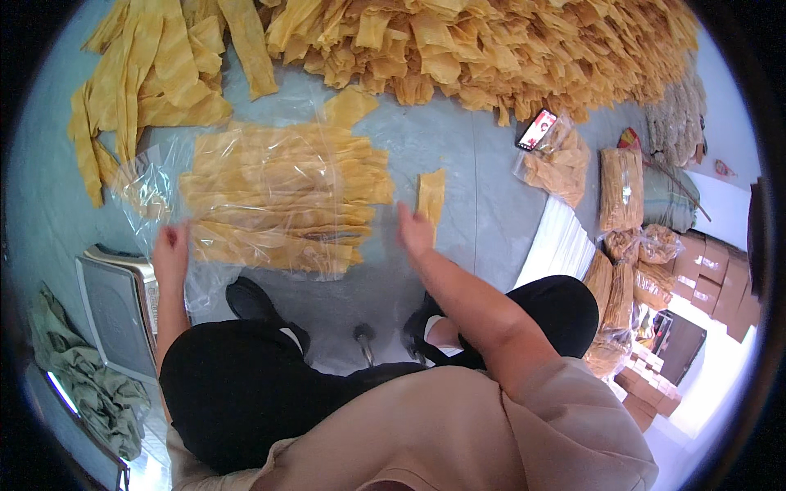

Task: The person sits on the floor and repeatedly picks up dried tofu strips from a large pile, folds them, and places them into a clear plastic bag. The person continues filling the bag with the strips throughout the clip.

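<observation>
A clear plastic bag [270,155] lies on the grey floor [483,188], full of flat yellow dried strips [270,237] laid side by side; some poke out of its right end. My left hand [172,245] pinches the bag's loose plastic at the left end. My right hand [413,225] is right of the bag with fingers extended, beside a single loose strip [430,192]; whether it touches that strip is hard to tell.
Piles of strips [475,49] line the back. A phone [538,128] rests by a small bag [557,168] at right, near packed bundles [621,188], white sheets [553,241] and cartons [712,282]. My legs are below; a grey plastic object [110,311] and green cloth [90,376] are left.
</observation>
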`<action>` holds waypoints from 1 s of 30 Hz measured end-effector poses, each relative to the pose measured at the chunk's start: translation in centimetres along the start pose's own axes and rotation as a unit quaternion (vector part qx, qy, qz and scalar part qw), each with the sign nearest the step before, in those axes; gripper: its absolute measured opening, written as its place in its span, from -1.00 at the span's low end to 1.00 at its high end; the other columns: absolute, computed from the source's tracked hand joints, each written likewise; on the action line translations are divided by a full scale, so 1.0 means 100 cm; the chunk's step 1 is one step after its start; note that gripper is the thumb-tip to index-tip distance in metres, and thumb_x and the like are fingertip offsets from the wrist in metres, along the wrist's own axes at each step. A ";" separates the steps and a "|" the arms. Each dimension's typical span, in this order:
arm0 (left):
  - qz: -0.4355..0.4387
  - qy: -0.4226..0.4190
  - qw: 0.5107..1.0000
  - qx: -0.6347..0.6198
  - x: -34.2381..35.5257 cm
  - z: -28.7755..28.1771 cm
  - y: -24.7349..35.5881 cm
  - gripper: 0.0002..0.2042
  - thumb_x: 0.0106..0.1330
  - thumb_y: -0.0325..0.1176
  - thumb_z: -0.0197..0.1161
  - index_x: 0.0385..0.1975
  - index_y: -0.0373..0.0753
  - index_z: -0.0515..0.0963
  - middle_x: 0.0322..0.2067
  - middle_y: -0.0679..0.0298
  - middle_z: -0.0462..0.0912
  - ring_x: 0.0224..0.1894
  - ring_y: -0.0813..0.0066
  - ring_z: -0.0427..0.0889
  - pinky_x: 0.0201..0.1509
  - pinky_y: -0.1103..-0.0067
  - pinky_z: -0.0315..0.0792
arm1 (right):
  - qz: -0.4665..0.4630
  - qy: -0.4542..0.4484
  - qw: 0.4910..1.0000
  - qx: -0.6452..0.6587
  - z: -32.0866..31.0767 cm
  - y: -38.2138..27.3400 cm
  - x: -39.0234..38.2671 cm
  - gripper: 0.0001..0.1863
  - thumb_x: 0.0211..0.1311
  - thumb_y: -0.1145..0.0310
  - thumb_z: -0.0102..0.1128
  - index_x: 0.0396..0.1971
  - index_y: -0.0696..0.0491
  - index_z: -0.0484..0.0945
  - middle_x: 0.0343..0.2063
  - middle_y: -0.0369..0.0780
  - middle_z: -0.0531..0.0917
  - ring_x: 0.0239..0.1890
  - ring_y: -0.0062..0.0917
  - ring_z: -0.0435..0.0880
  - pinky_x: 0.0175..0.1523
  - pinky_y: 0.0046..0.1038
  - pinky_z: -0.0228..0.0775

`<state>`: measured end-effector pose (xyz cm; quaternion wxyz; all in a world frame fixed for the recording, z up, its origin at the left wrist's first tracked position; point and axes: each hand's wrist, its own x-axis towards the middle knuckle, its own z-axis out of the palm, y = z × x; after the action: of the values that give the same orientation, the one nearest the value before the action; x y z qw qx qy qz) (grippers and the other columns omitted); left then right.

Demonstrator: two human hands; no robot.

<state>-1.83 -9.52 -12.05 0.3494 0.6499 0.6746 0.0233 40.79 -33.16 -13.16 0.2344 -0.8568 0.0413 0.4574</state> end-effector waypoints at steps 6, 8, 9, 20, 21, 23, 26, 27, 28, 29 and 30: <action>-0.294 -0.272 0.891 -0.213 -0.054 0.058 -0.007 -0.38 0.21 0.19 0.14 -0.30 -0.44 0.50 -0.41 0.00 0.62 -0.40 0.31 0.67 -0.46 0.55 0.57 | 0.080 -0.151 0.971 0.169 0.057 -0.009 -0.022 -0.16 0.00 -0.16 0.26 0.17 -0.10 0.04 0.10 -0.04 0.33 0.06 -0.12 0.41 -0.05 0.04 0.33; -0.280 -0.246 0.865 -0.336 -0.043 0.081 -0.013 -0.38 0.25 0.17 0.11 -0.19 -0.45 0.46 -0.35 0.02 0.63 -0.35 0.29 0.67 -0.34 0.53 0.61 | 0.032 -0.190 0.963 0.190 0.067 -0.033 -0.009 -0.08 0.00 -0.13 0.28 0.24 -0.12 -0.06 0.18 -0.05 0.26 0.13 -0.08 0.34 0.02 0.09 0.26; -0.278 -0.251 0.848 -0.376 -0.037 0.091 -0.017 -0.40 0.27 0.13 0.10 -0.13 -0.44 0.42 -0.31 0.00 0.62 -0.32 0.30 0.67 -0.32 0.55 0.60 | 0.028 -0.198 0.958 0.204 0.074 -0.043 0.005 -0.10 0.02 -0.10 0.28 0.25 -0.12 -0.05 0.20 -0.06 0.24 0.16 -0.07 0.30 0.06 0.10 0.23; -0.303 -0.329 0.824 -0.347 -0.057 0.072 0.007 -0.66 0.37 -0.19 0.07 -0.11 -0.40 0.43 -0.21 0.06 0.62 -0.28 0.31 0.65 -0.25 0.51 0.57 | -0.313 -0.146 0.891 -0.293 -0.043 -0.082 -0.026 -0.32 0.09 0.05 0.22 0.22 -0.08 0.27 -0.05 -0.11 0.58 0.00 -0.34 0.55 0.11 -0.36 0.35; -0.322 -0.293 0.835 -0.338 -0.077 0.053 0.033 -0.71 0.36 -0.26 0.06 -0.13 -0.37 0.48 -0.21 0.10 0.63 -0.28 0.35 0.65 -0.25 0.51 0.55 | -0.369 -0.175 0.830 -0.379 -0.074 -0.083 -0.033 -0.38 0.08 0.05 0.23 0.16 -0.05 0.37 -0.11 -0.10 0.62 0.00 -0.33 0.55 0.11 -0.41 0.35; -0.298 -0.282 0.842 -0.350 -0.105 0.021 0.040 -0.71 0.36 -0.26 0.06 -0.13 -0.37 0.48 -0.21 0.10 0.63 -0.27 0.35 0.65 -0.24 0.51 0.55 | -0.436 -0.171 0.748 -0.471 -0.140 -0.088 -0.059 -0.43 0.07 0.07 0.22 0.10 -0.02 0.44 -0.07 -0.06 0.59 -0.02 -0.28 0.57 0.12 -0.37 0.37; -0.240 -0.276 0.842 -0.397 -0.141 -0.024 0.044 -0.71 0.36 -0.26 0.06 -0.13 -0.37 0.48 -0.21 0.10 0.63 -0.27 0.36 0.64 -0.23 0.51 0.54 | -0.366 -0.086 0.766 -0.522 -0.232 -0.101 -0.110 -0.43 0.07 0.00 0.19 0.07 -0.03 0.45 0.04 -0.08 0.53 0.12 -0.17 0.44 0.23 -0.31 0.26; -0.213 -0.291 0.836 -0.413 -0.145 -0.025 0.051 -0.71 0.36 -0.25 0.06 -0.13 -0.37 0.48 -0.21 0.10 0.63 -0.27 0.36 0.64 -0.23 0.51 0.54 | -0.368 -0.051 0.774 -0.513 -0.279 -0.088 -0.118 -0.44 0.09 0.01 0.19 0.07 -0.04 0.45 -0.01 -0.09 0.56 0.06 -0.22 0.50 0.18 -0.33 0.30; -0.191 -0.295 0.834 -0.425 -0.151 -0.031 0.055 -0.71 0.36 -0.25 0.06 -0.13 -0.37 0.48 -0.21 0.10 0.63 -0.27 0.36 0.64 -0.22 0.51 0.54 | -0.381 -0.021 0.776 -0.503 -0.309 -0.082 -0.128 -0.46 0.11 0.02 0.19 0.08 -0.06 0.45 -0.06 -0.11 0.59 0.01 -0.27 0.55 0.13 -0.35 0.35; -0.177 -0.281 0.835 -0.439 -0.166 -0.049 0.051 -0.71 0.36 -0.25 0.06 -0.13 -0.37 0.48 -0.21 0.10 0.63 -0.27 0.36 0.64 -0.22 0.51 0.54 | -0.310 -0.036 0.826 -0.469 -0.312 -0.086 -0.159 -0.47 0.12 0.02 0.19 0.07 -0.07 0.46 -0.11 -0.14 0.61 -0.06 -0.36 0.58 0.08 -0.39 0.38; -0.167 -0.271 0.834 -0.451 -0.179 -0.063 0.048 -0.71 0.36 -0.25 0.06 -0.13 -0.37 0.48 -0.21 0.11 0.63 -0.27 0.37 0.64 -0.21 0.51 0.54 | -0.234 -0.049 0.868 -0.435 -0.318 -0.082 -0.195 -0.48 0.13 0.02 0.19 0.07 -0.09 0.46 -0.17 -0.17 0.64 -0.13 -0.45 0.61 0.03 -0.43 0.40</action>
<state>-2.39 -22.09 2.90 0.7711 0.2779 0.5659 0.0895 56.21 -42.65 20.49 -0.0598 -0.8330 -0.3749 0.4024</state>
